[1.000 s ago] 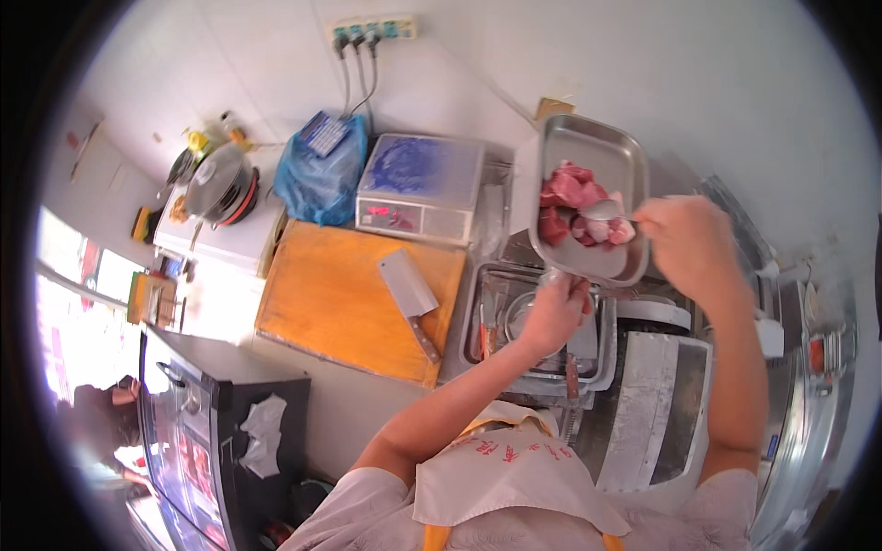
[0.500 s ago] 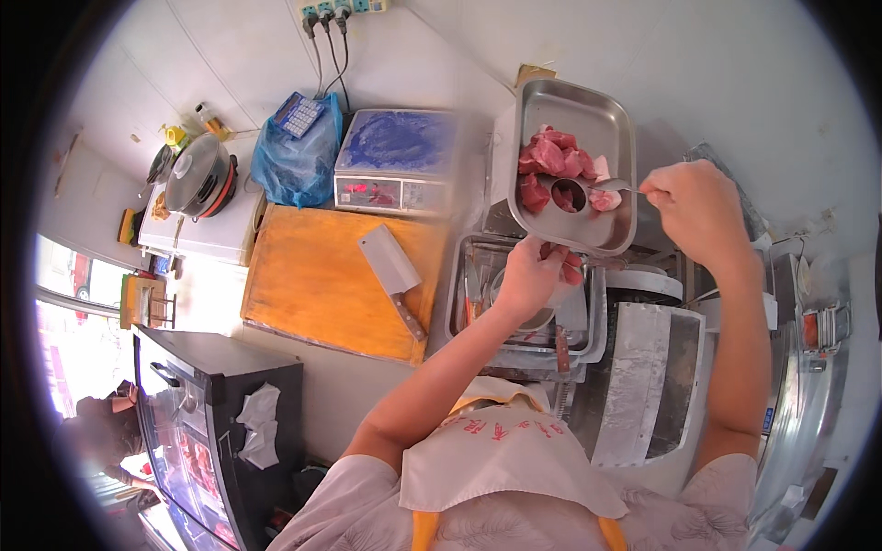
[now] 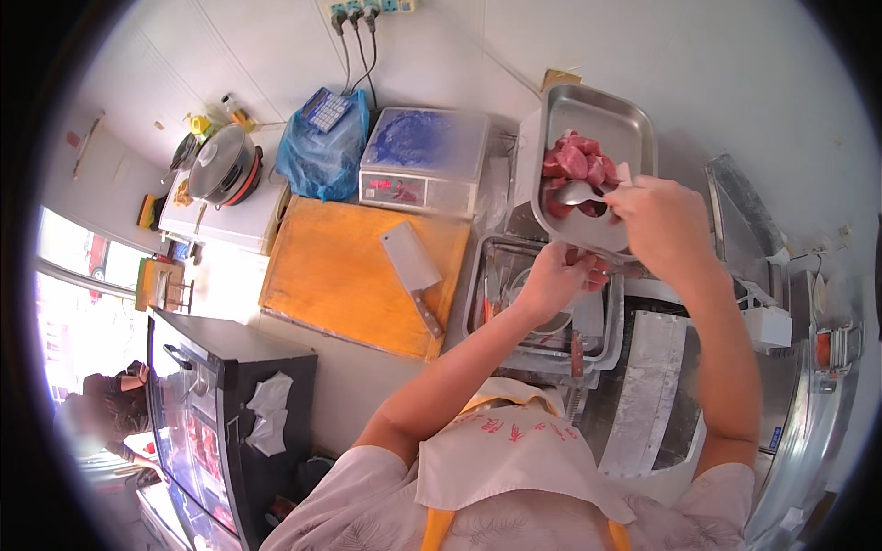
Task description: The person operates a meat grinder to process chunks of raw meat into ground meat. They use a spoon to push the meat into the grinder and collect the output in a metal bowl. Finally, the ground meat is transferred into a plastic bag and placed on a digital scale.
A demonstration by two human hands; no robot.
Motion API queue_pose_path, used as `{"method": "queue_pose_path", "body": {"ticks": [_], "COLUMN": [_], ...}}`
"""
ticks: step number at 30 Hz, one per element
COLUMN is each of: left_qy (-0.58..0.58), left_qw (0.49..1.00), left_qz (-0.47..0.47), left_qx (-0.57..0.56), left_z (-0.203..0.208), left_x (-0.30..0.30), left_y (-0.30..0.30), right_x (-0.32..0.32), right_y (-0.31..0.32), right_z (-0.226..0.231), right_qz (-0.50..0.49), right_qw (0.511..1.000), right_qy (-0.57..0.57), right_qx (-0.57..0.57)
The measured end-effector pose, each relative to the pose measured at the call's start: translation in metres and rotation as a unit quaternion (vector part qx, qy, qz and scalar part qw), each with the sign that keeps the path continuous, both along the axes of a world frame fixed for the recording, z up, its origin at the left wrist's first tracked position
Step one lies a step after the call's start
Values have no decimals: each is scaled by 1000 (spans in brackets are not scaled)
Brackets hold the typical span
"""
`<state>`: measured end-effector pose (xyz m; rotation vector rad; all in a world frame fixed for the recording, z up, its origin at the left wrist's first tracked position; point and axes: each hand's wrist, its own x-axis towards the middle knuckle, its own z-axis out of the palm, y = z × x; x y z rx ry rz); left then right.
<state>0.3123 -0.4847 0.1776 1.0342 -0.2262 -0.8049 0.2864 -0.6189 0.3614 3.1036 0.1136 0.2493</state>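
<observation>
My right hand (image 3: 663, 225) is closed around the handle of a metal spoon (image 3: 576, 193). The spoon's bowl is over the round hole near the front of a raised steel tray (image 3: 634, 129). Chunks of raw red meat (image 3: 571, 161) are heaped in the tray just beyond the spoon. Below the tray's near edge, my left hand (image 3: 553, 280) has its fingers curled; something reddish shows at the fingertips, and I cannot make out what it is.
A cleaver (image 3: 411, 262) lies on a wooden board (image 3: 340, 275) to the left. Behind it stand a scale (image 3: 424, 147) and a blue bag (image 3: 317, 161) topped by a calculator (image 3: 326, 110). A lower steel tray (image 3: 473, 294) holds knives. A person (image 3: 115, 409) is at far left.
My right hand has moved left and nearer over the tray, bringing the spoon's bowl over the hole. My left hand stays below the tray's near edge. The whole view has shifted slightly.
</observation>
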Motion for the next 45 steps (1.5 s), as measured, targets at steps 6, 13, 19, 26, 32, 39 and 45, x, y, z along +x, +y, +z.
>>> {"method": "queue_pose_path", "body": {"ticks": [6, 13, 19, 26, 32, 39, 45], "left_qy": [7, 1, 14, -7, 1, 4, 14], "left_qw": [1000, 1000, 1000, 1000, 1000, 1000, 999], "left_qz": [-10, -16, -15, -10, -28, -26, -33], "left_qx": [2, -10, 1, 5, 5, -1, 2], "left_z": [-4, -4, -4, -4, -1, -4, -1], "left_x": [1, 5, 6, 5, 8, 8, 8], "left_y": [-1, -1, -4, 2, -6, -1, -5], "right_x": [-23, -40, -14, -38, -39, -28, 17], "right_y": [-36, -55, -28, -25, -31, -27, -32], "right_z": [13, 26, 8, 53, 29, 32, -30], "right_qz": [-64, -108, -114, -114, -59, -63, -32], "right_qw": [997, 993, 990, 990, 996, 997, 998], "right_qy": [-27, -28, 72, 43, 64, 20, 49], "right_qx": [15, 39, 29, 76, -9, 26, -4]}}
